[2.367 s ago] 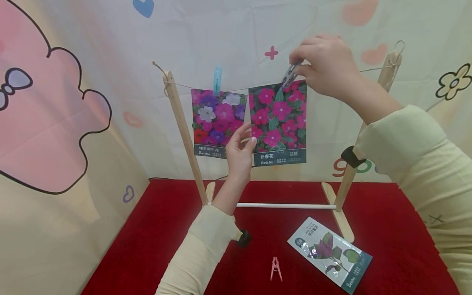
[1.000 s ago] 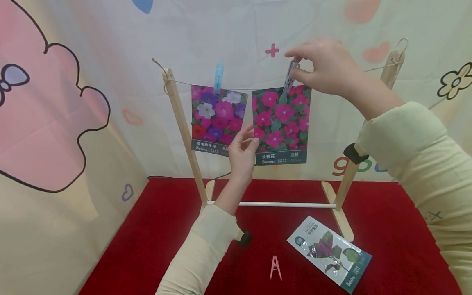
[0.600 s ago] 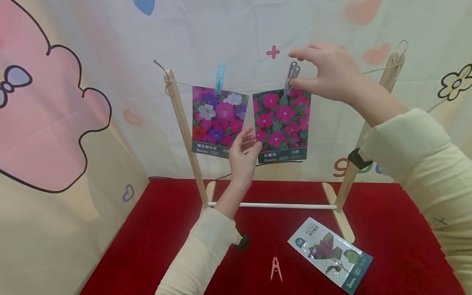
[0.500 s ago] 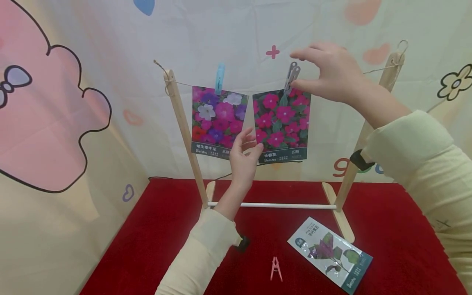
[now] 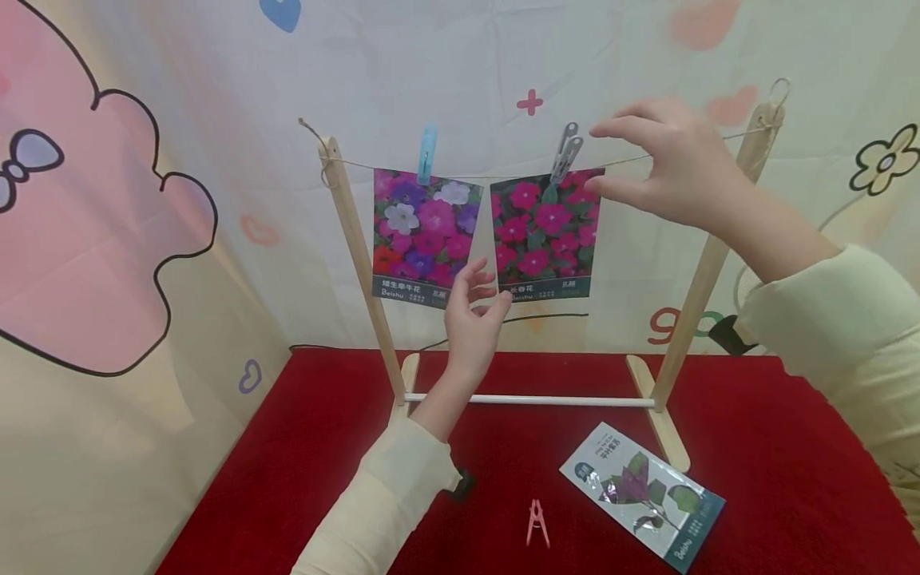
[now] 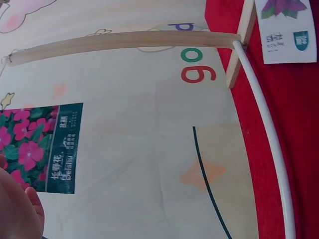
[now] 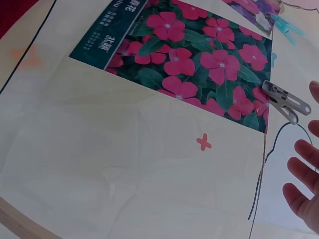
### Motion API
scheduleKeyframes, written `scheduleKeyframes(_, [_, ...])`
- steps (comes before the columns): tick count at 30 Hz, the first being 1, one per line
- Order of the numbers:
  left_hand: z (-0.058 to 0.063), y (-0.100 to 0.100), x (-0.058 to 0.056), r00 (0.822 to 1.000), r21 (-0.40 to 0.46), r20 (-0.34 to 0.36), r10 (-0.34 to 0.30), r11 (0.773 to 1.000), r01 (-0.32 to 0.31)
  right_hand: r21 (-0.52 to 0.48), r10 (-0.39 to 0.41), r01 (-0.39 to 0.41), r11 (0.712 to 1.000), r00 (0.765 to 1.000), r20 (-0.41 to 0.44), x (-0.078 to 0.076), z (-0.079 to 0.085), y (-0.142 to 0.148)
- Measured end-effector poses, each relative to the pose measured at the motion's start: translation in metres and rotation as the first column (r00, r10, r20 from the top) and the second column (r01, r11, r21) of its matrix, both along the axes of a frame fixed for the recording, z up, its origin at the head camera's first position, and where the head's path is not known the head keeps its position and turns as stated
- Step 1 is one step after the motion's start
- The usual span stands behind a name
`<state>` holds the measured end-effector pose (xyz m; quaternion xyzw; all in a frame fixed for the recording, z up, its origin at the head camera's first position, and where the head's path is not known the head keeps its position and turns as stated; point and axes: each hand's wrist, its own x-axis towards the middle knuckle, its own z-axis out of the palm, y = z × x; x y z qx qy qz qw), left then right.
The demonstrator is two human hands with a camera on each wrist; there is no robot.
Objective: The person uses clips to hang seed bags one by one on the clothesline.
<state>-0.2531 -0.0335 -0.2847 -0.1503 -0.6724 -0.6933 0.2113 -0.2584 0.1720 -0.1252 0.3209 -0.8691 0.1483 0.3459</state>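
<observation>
Two flower-printed seed packets hang from a thin string. A light-blue clothespin (image 5: pixel 427 156) holds the left packet (image 5: pixel 424 235), which shows mixed petunia-like flowers. On the right packet (image 5: pixel 548 231), pink with dark leaves, a grey clothespin (image 7: pixel 286 100) bites the top edge and the string. My right hand (image 5: pixel 672 164) is apart from that clothespin, just to its right, thumb and fingers spread with nothing between them. My left hand (image 5: pixel 474 319) is at the right packet's lower left corner, fingers loosely bent; its thumb overlaps the corner in the head view.
The string (image 5: pixel 625 162) runs between two wooden posts (image 5: pixel 362 275), joined low down by a white rod (image 5: pixel 561 401). On the red cloth (image 5: pixel 287 479) lie a pink clothespin (image 5: pixel 536 523) and another seed packet (image 5: pixel 643 495). A printed curtain (image 5: pixel 359 80) hangs behind.
My right hand has let go of the grey clothespin and moved right and down. The right packet hangs from it on the string. My left hand has lowered slightly and its fingers have loosened.
</observation>
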Motion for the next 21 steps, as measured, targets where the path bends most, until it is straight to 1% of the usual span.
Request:
scheduleKeyframes(2, [0.002, -0.001, 0.005, 1.000, -0.015, -0.001, 0.003, 1.000, -0.003, 0.000, 0.016, -0.016, 1.000, 1.000, -0.020, 0.003, -0.004, 0.002])
scheduleKeyframes(5, [-0.001, -0.004, 0.008, 1.000, -0.033, 0.000, 0.005, 0.999, -0.005, -0.009, 0.050, -0.050, 0.999, 0.997, -0.062, 0.005, -0.010, 0.006])
scheduleKeyframes(12, [-0.010, -0.010, 0.008, 1.000, -0.051, 0.006, 0.013, 0.999, -0.013, 0.002, 0.105, -0.106, 0.994, 0.983, -0.149, 0.010, -0.023, 0.012])
scheduleKeyframes(15, [-0.016, -0.013, 0.005, 1.000, -0.058, 0.006, 0.013, 0.998, -0.013, 0.009, 0.124, -0.124, 0.992, 0.977, -0.172, 0.014, -0.028, 0.014])
scheduleKeyframes(21, [-0.039, -0.018, -0.010, 1.000, -0.088, 0.003, 0.016, 0.996, -0.016, 0.042, 0.135, -0.129, 0.991, 0.974, -0.180, 0.021, -0.039, 0.018])
